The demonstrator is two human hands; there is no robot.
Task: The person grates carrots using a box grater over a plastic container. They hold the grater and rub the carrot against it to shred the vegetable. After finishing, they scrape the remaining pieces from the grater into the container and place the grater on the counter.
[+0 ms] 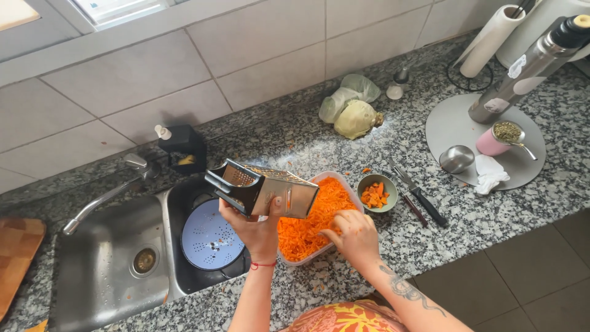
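Metal box grater [265,190] gripped in left hand [258,230], tilted over container [340,182] of grated carrot [313,221] near sink [110,270]; right hand [353,237], fingers curled, pinching shreds; risk of carrot spilling onto countertop [467,215].

This is a home kitchen. A speckled granite counter [430,246] runs under a wall of pale tiles [270,67], with a steel sink [104,264] and its tap [104,197] set into it. A box grater [267,187], a tub of grated carrot [313,215], a knife [421,197] and a paper towel roll [491,40] sit about.
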